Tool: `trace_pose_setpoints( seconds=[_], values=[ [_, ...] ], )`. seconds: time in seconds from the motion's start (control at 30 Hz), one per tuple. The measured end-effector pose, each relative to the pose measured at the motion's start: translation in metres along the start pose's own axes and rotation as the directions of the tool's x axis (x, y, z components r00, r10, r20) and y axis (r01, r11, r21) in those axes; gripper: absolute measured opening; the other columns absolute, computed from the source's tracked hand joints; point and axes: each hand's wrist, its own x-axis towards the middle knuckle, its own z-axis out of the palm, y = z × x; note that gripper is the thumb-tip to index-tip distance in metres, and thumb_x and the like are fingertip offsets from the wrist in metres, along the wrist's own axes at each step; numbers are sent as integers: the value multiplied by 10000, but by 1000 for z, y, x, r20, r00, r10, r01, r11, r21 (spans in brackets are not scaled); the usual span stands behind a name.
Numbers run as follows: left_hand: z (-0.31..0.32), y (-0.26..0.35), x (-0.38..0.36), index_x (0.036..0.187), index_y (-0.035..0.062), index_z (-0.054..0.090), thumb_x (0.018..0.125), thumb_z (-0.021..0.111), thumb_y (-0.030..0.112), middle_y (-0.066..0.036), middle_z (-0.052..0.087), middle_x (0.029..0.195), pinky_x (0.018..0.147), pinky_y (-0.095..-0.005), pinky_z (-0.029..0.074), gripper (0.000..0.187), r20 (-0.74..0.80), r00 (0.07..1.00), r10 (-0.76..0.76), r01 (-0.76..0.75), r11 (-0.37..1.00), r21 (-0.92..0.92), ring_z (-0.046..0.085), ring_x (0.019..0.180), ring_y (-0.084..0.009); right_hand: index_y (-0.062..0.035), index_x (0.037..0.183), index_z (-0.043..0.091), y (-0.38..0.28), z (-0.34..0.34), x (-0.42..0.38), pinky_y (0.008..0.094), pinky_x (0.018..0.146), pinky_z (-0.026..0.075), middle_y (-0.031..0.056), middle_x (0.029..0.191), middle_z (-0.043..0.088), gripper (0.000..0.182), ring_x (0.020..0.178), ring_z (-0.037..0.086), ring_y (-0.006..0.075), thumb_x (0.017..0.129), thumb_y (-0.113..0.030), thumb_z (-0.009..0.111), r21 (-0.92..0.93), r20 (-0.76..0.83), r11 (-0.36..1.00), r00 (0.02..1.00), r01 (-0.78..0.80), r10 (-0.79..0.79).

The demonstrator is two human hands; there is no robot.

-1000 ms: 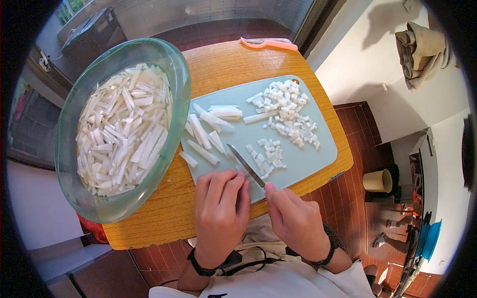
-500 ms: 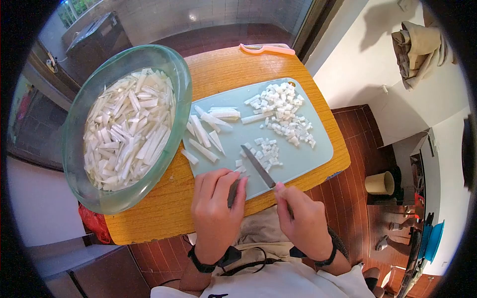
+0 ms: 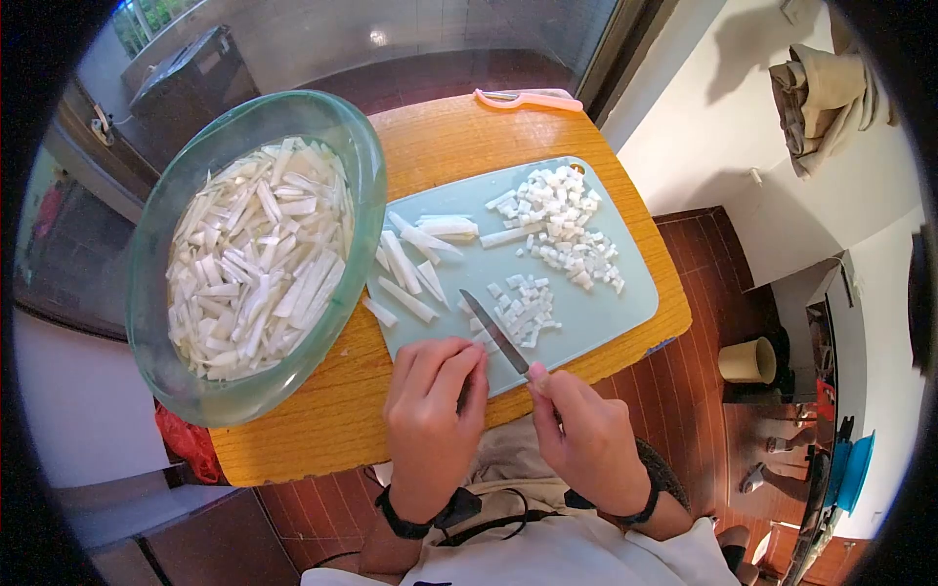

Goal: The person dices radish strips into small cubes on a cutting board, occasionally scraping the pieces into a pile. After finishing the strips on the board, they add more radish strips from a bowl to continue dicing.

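My right hand (image 3: 591, 430) grips a small knife (image 3: 493, 332), its blade slanting up and left over the cutting board (image 3: 616, 317). Curled at the board's near edge, my left hand (image 3: 435, 410) has its fingers closed on white vegetable strips; only their pale ends (image 3: 486, 339) show beside the fingertips. Just right of the blade is a small pile of white cubes (image 3: 530, 311). A larger heap of cubes (image 3: 557, 210) covers the board's far right part. Uncut white strips (image 3: 408, 298) lie on its left side.
A green translucent bowl (image 3: 376, 186) full of white strips in liquid stands at the left, overlapping the board's side. A pink peeler (image 3: 532, 100) lies at the far edge of the wooden table (image 3: 420, 127). A beige bin (image 3: 747, 361) stands on the floor at right.
The knife and my right hand have shifted slightly left, bringing the blade nearer my left fingertips. My left hand has turned a little, and the whole view has shifted slightly.
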Motion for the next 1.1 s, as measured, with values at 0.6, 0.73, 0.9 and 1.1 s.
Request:
trace_pose_setpoints(
  seconds=[0.6, 0.73, 0.9, 1.1],
  values=[
    [2, -2, 0, 1012, 10, 805, 812, 870, -65, -114, 780, 1047, 861, -418, 604, 223, -6, 1000, 16, -16, 1000, -3, 734, 976, -323, -5, 1419, 659, -9, 2, -4, 399, 549, 594, 114, 935, 679, 467, 743, 745, 299, 961, -59, 732, -108, 36, 994, 999, 18, -14],
    [2, -2, 0, 1013, 11, 805, 811, 873, -64, -115, 780, 1049, 862, -417, 606, 227, 2, 1000, 25, -25, 1000, -3, 737, 974, -324, -12, 1194, 699, -19, 4, 0, 415, 550, 558, 130, 890, 688, 221, 708, 719, 331, 985, 13, 763, -91, 9, 995, 999, -34, 35],
    [1, -5, -1, 1072, -24, 771, 828, 843, -77, -120, 749, 1081, 855, -433, 602, 260, 18, 996, 88, -88, 996, -3, 717, 994, -334, -8, 1178, 689, -14, 14, 6, 428, 576, 567, 156, 923, 707, 209, 743, 724, 365, 985, 11, 766, -61, -65, 998, 998, -6, 2],
    [-1, -4, -1, 1072, -16, 776, 840, 839, -73, -121, 756, 1091, 859, -429, 603, 247, 10, 997, 82, -82, 997, 12, 721, 1000, -333, -16, 1105, 671, -7, 14, 26, 418, 618, 574, 199, 908, 731, 130, 780, 751, 401, 1013, 3, 759, 34, -179, 999, 984, -19, 25]
  ],
)
